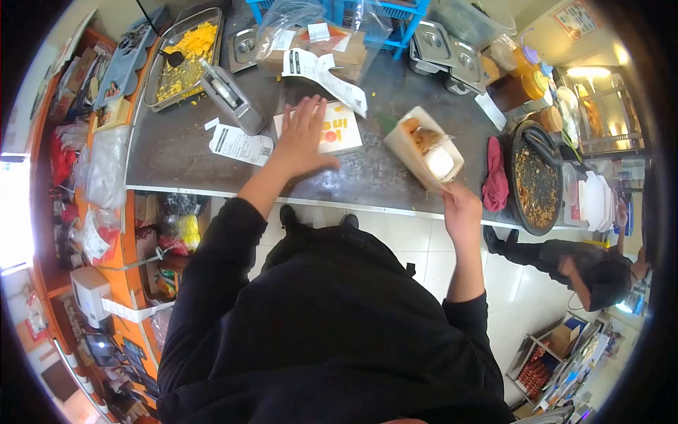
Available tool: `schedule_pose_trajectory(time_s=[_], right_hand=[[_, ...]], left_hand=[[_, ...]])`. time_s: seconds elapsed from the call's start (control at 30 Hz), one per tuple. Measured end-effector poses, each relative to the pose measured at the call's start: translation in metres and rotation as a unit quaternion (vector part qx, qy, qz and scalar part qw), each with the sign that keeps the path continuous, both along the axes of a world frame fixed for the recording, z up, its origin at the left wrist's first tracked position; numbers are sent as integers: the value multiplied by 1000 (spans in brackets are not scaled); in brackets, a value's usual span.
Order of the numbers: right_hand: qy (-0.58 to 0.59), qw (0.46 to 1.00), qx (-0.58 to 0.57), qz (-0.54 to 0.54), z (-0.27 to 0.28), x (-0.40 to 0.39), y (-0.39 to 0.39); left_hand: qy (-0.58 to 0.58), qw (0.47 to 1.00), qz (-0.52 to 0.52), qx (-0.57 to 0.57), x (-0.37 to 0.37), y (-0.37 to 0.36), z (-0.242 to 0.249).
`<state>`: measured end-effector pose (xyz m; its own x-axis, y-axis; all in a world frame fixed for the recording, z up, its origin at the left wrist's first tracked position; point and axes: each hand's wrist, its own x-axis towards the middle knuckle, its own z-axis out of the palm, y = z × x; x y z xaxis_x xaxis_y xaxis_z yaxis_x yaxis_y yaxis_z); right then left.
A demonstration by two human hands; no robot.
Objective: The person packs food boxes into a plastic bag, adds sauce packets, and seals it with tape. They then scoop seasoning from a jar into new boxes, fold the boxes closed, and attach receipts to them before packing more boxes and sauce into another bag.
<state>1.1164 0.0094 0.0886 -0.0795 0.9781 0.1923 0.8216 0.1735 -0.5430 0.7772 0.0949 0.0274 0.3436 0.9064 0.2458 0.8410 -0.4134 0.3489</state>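
Off-white card forms the open box (411, 161), which is on the desk (346, 173) near its front edge, longer than it is wide, with upright walls and a plain outside. Browned, crisp-looking pieces fill its far part, and a smooth, white, rounded item sits in its near part; whether that is a small tub or food, I can't tell. My right hand (462, 205) is closed narrowly on the box's near corner, thumb and fingers pinching the card; the fingertips behind the wall are hidden from me.

To the left of the box, my left hand (304, 141) is wide open, palm down, fingers spread over a flat white printed packet (346, 134). Its orange and yellow lettering is partly covered by that hand, so I can't read all of it, and I can't tell how firmly I'm pressing. A long receipt (328, 79) curls beyond the packet, to the far left of the box, across a clear bag (353, 53) whose contents are blurred by the plastic. Farther left of the box lie a second receipt (236, 143) and a grey metal holder (240, 106). Just right of the box is a crumpled red cloth (495, 177), then a round black pan (534, 180) of brown crumbs.
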Motion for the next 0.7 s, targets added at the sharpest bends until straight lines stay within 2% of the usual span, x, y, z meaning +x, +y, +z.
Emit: schedule_pose_trajectory(time_s=[0.07,0.17,0.27,0.37,0.4,0.47,0.5,0.53,0.6,0.67,0.7], right_hand=[[28,997,-23,66,4,25,-12],[55,989,-44,128,5,48,-21],[71,994,-70,33,-15,65,-21],[121,987,32,-105,-47,52,-3],[-91,988,90,-90,-45,46,0],[-180,977,16,-112,-55,31,1],[-224,967,-20,-121,-65,27,4],[-167,975,-114,-89,-82,34,9],[-53,982,-175,-53,-94,47,19],[20,975,-219,-27,-100,54,30],[37,971,-234,-21,-102,55,33]], left_hand=[[-124,992,-38,1,27,-26,23],[-150,975,-162,-29,65,-60,36],[-165,966,-80,-183,93,-85,1],[-160,973,153,-60,119,-89,15],[-102,980,159,-70,126,-93,13],[15,982,171,-82,134,-95,3],[-2,981,140,-133,137,-96,-13],[-20,976,109,-185,140,-99,-38],[-71,957,68,-272,142,-102,-66],[-84,950,73,-291,141,-95,-105],[-125,932,106,-322,143,-94,-102]])
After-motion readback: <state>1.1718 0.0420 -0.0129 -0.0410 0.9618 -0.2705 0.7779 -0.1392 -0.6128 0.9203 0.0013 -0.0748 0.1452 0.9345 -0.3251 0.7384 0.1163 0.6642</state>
